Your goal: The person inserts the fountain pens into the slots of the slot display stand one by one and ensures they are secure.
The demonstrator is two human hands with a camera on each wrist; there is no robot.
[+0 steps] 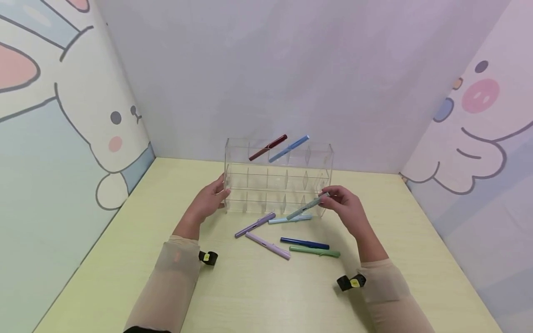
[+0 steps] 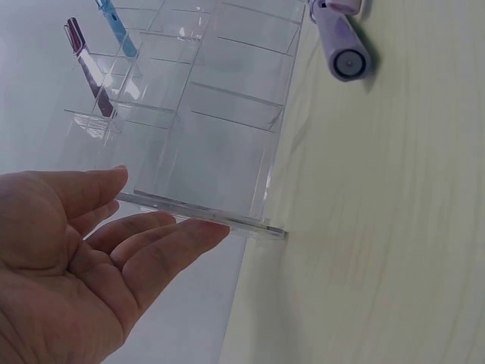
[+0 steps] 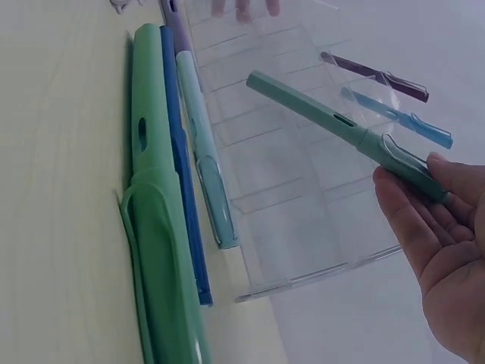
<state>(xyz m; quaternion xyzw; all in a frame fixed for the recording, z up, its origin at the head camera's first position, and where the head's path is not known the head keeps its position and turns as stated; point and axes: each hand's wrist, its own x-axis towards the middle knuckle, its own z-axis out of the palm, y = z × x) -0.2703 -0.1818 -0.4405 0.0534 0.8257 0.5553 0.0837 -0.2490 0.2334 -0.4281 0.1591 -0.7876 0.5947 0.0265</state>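
My right hand pinches a grey-green fountain pen near its clip end, its barrel slanting across the lower right of a clear acrylic pen rack. At the rack's left side panel my left hand holds on, fingers along the outer face and thumb at the edge. Two pens lie slanted on the top tier: a dark red pen and a light blue pen. In front of the rack on the table are a purple pen and a pale blue pen.
Closer to me on the table lie a lilac pen, a dark blue pen and a green pen. A pale wall stands behind the rack, with cartoon-printed panels at the left and right.
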